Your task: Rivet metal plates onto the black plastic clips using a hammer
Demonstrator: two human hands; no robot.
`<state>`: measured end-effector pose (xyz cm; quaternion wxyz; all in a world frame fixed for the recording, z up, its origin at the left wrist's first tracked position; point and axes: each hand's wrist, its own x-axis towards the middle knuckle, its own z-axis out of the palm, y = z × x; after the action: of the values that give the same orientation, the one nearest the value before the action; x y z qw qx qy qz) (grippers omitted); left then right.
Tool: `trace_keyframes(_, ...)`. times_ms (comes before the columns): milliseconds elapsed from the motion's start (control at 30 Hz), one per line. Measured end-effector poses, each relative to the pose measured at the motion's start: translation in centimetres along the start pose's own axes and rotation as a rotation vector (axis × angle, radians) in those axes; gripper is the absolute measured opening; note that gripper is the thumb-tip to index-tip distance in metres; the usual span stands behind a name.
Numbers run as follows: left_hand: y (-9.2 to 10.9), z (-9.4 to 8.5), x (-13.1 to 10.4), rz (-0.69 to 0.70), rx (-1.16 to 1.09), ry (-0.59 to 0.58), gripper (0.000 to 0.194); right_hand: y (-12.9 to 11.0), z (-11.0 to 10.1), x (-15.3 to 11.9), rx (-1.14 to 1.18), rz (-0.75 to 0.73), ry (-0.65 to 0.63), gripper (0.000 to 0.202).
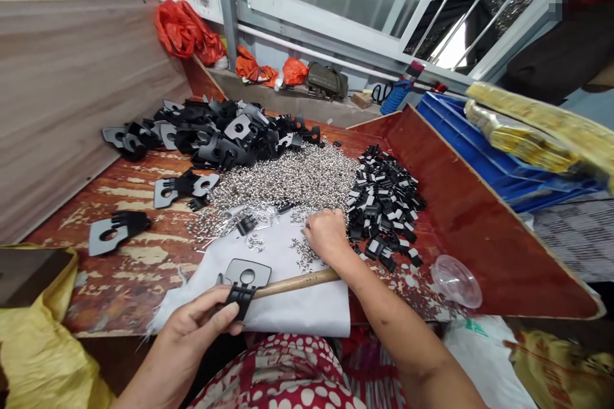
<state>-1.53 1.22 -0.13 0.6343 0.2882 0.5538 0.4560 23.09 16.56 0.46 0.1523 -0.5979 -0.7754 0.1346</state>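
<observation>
Within the left hand (204, 317) sits a grey-and-black clip (244, 291).

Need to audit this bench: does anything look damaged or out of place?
Yes: the red tabletop looks worn, with pale patches breaking up its finish, and the white sheet is frayed at its left edge.

Workshop: worn wooden bench (132, 278), heaped small metal pieces (297, 179), piled black plastic parts (384, 195), blue crate (496, 163).

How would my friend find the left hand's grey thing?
On the red table, find the white cloth. Above it, the left hand holds a grey-and-black piece with a round hole. Its lookalikes lie loose; this one is held.
</observation>
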Motion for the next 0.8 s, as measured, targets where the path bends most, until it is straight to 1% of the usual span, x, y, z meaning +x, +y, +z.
trace_keyframes(67,0.0,0.2,0.0,-0.011,0.011,-0.054,0.032,0.2,-0.2,0.4,0.094,0.0,-0.02,0.012)
trace_keyframes(167,0.0,0.4,0.3,-0.009,0.065,-0.115,0.029,1.0,-1.1,0.5,0.309,0.003,-0.043,0.014)
trace_keyframes(233,0.2,0.8,0.7,0.045,0.15,-0.15,0.027,0.9,-1.7,0.0,0.475,0.014,-0.117,0.021)
trace_keyframes(267,0.3,1.0,1.0,0.104,0.229,-0.165,0.025,0.6,-1.8,-0.5,0.551,0.016,-0.177,0.024)
trace_keyframes(333,0.8,1.7,1.6,0.289,0.451,-0.182,0.02,-0.5,-1.8,-1.9,0.686,-0.002,-0.331,0.032)
trace_keyframes(400,1.4,2.5,2.1,0.51,0.681,-0.187,0.016,-1.9,-1.3,-3.7,0.91,0.017,-0.564,0.04)
trace_keyframes(467,2.1,3.0,2.4,0.689,0.834,-0.211,0.02,-3.1,-0.6,-5.3,1.186,0.114,-0.798,0.044)
trace_keyframes(500,2.3,3.2,2.4,0.754,0.879,-0.221,0.023,-3.5,-0.2,-5.9,1.306,0.176,-0.877,0.046)
trace_keyframes(533,2.5,3.3,2.5,0.804,0.912,-0.227,0.026,-3.8,0.1,-6.4,1.385,0.226,-0.913,0.045)
trace_keyframes(567,2.7,3.3,2.5,0.838,0.934,-0.228,0.028,-3.9,0.4,-6.6,1.402,0.244,-0.912,0.044)
trace_keyframes(600,2.8,3.2,2.4,0.853,0.947,-0.224,0.029,-3.9,0.5,-6.6,1.364,0.229,-0.889,0.04)
trace_keyframes(633,2.9,3.1,2.4,0.846,0.951,-0.212,0.031,-3.8,0.4,-6.3,1.262,0.183,-0.839,0.033)
trace_keyframes(667,2.9,3.0,2.4,0.82,0.943,-0.187,0.032,-3.6,0.3,-5.7,1.069,0.108,-0.746,0.025)
trace_keyframes(700,2.9,2.8,2.4,0.78,0.918,-0.151,0.033,-3.4,0.0,-4.9,0.809,0.024,-0.616,0.018)
trace_keyframes(733,2.8,2.6,2.3,0.73,0.87,-0.105,0.032,-3.0,-0.3,-3.9,0.529,-0.054,-0.47,0.016)
trace_keyframes(767,2.7,2.4,2.3,0.671,0.8,-0.055,0.031,-2.7,-0.5,-2.8,0.279,-0.115,-0.335,0.018)
trace_keyframes(800,2.6,2.2,2.3,0.606,0.713,-0.01,0.03,-2.5,-0.7,-1.6,0.089,-0.157,-0.236,0.02)
